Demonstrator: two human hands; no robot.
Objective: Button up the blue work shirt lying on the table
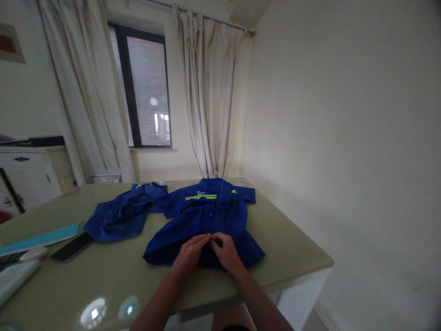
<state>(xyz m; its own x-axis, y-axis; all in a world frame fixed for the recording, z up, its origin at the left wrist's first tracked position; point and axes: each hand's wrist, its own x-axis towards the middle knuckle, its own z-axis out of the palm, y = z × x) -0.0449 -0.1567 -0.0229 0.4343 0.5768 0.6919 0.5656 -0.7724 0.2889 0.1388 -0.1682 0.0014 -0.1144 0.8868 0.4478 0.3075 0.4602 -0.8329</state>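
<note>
A blue short-sleeved shirt point(206, 214) with yellow-green stripes lies flat on the glossy table point(113, 280), collar toward the window. My left hand point(190, 250) and my right hand point(225, 250) rest side by side on the shirt's lower front, fingertips meeting at the button line and pinching the fabric there. A second blue shirt point(120, 216) lies crumpled just to the left, touching the first one's sleeve.
A dark phone point(73, 246) lies left of the crumpled shirt, beside a light blue flat object point(41, 239) and a white item point(14, 278). A white cabinet point(25, 177) stands at the left. Curtains frame the window point(146, 89). A plain wall is on the right.
</note>
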